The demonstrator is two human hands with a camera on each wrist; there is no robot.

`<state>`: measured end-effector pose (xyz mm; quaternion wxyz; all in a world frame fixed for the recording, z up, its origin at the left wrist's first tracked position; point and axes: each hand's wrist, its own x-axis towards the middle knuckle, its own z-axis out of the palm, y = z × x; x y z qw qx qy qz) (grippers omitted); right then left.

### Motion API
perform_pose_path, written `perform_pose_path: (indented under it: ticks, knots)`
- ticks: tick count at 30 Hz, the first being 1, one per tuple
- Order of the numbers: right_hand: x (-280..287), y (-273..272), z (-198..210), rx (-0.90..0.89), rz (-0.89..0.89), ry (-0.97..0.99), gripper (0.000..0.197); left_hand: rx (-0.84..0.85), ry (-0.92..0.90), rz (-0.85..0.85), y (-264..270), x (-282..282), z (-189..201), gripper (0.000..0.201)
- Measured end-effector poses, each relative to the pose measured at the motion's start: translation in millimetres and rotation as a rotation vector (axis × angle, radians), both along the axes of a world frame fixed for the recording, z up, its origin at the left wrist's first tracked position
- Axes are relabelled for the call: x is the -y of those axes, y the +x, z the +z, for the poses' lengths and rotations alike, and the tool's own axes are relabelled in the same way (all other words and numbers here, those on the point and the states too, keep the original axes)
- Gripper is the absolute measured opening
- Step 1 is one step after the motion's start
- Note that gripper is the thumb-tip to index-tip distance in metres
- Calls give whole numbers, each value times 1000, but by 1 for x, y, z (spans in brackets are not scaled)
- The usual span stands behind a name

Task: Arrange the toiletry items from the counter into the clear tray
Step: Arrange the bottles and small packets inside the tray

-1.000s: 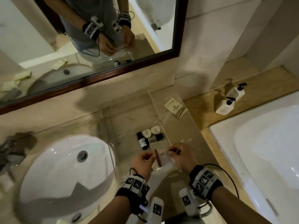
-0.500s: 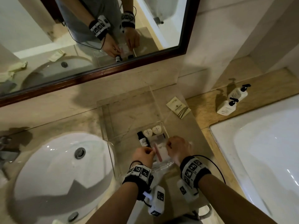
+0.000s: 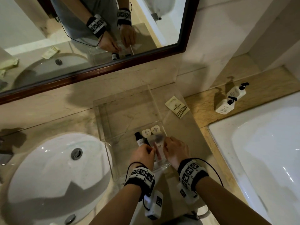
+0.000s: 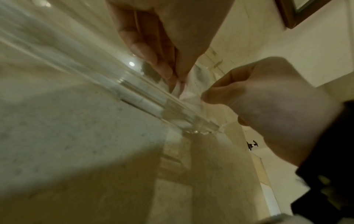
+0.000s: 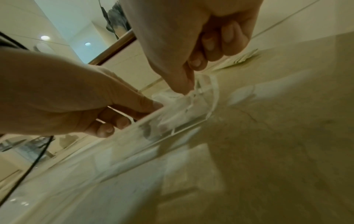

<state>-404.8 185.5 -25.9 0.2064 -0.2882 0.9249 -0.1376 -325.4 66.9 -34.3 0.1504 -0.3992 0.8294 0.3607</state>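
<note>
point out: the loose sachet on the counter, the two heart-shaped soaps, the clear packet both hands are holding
sachet (image 3: 177, 107), head view, centre of its printed face.
heart-shaped soaps (image 3: 146, 133), head view, middle of the left one.
clear packet (image 3: 158, 147), head view, middle of the wrap between the hands.

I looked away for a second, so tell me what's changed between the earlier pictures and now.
Both hands carried the clear packet forward from the tray's near edge and down into its right front part, beside the small bottle. The left hand and right hand still pinch it. The heart-shaped soaps, the sachet on the counter and the pump bottles stayed put.
</note>
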Motion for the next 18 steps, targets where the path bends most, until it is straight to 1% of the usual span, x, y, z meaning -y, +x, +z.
perform_pose_path:
  ticks: [2,5,8,10,13,16,18]
  knots:
    - [2,5,5,50,93,-47,15,-6,-16,-9,-1,1,-1,15]
    - [7,11,6,31,169,-63,21,-21,-40,-36,-1,4,-2,14]
    - [10,12,3,23,141,-51,22,-64,-89,-80,3,8,2,13]
    - [11,12,1,15,125,-55,23,-117,-153,-126,6,13,4,12]
    - [10,12,-2,16,123,-33,30,-185,-265,-214,6,23,3,22]
    - [9,12,-3,45,136,-2,45,-143,-388,-381,1,31,-1,32]
    - [9,12,-3,37,137,-2,46,-115,-419,-426,-3,31,-4,35]
